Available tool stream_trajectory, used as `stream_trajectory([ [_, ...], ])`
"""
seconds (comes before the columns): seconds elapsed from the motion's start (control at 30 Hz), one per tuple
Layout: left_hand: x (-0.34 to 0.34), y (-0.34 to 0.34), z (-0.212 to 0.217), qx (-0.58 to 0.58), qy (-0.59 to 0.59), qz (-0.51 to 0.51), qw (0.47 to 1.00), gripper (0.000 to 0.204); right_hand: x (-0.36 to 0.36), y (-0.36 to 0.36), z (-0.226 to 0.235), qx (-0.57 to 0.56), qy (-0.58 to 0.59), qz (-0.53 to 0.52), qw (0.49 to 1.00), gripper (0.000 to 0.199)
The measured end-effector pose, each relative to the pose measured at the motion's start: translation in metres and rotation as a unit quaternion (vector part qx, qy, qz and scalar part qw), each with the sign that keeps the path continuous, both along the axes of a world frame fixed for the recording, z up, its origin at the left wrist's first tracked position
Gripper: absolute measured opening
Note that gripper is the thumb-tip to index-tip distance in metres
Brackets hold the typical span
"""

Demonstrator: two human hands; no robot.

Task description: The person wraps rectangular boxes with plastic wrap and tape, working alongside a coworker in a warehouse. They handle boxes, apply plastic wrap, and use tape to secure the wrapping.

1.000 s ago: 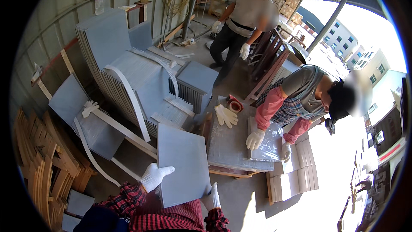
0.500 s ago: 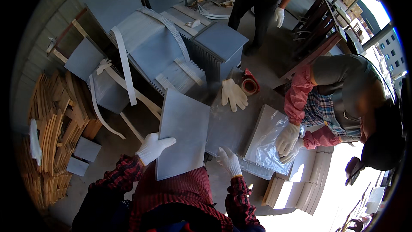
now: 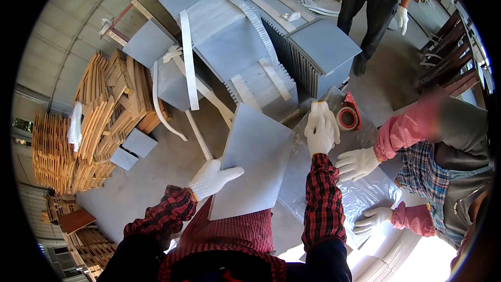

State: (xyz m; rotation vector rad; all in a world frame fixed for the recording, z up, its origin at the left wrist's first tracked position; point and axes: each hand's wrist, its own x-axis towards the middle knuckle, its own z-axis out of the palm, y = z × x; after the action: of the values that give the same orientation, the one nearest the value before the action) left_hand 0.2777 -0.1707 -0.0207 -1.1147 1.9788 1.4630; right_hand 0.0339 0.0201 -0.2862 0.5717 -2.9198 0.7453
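Note:
My left hand (image 3: pixel 215 178), in a white knit glove, is closed on the left edge of a flat grey panel (image 3: pixel 253 164), its thumb lying across the top face. The panel is tilted in front of my striped apron. My right hand (image 3: pixel 321 140), also gloved, reaches forward over the worktable with its fingers stretched onto a loose white glove (image 3: pixel 318 108). White on white, the outline between the two is hard to make out. Just right of them lies a red tape dispenser (image 3: pixel 348 118). Clear plastic film (image 3: pixel 360 193) covers a panel on the table.
Across the table a co-worker's gloved hands (image 3: pixel 359 163) rest at the film. Another person (image 3: pixel 371 10) stands at the back. Stacked grey panels (image 3: pixel 326 47) fill the space ahead. Wooden pallets (image 3: pixel 99 109) stand to the left, near white strips (image 3: pixel 189 60).
My right hand has moved forward from the table's near edge onto the loose glove. The left still holds the panel. The co-worker's hands have spread apart. The whole view has shifted.

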Motion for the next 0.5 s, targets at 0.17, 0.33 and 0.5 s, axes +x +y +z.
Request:
stream_trajectory([
  [0.17, 0.010, -0.006, -0.024, 0.068, 0.140, 0.116, 0.981, 0.057, -0.003, -0.002, 0.012, 0.007, -0.049, -0.026, 0.998, 0.024],
  [0.33, 0.012, -0.013, -0.037, 0.202, 0.288, 0.228, 0.908, 0.070, 0.061, 0.016, 0.098, -0.438, -0.372, 0.037, 0.817, 0.026],
  [0.5, 0.014, -0.009, -0.059, 0.327, 0.363, 0.271, 0.829, 0.073, 0.212, -0.025, 0.153, -0.417, -0.303, 0.233, 0.825, 0.051],
])
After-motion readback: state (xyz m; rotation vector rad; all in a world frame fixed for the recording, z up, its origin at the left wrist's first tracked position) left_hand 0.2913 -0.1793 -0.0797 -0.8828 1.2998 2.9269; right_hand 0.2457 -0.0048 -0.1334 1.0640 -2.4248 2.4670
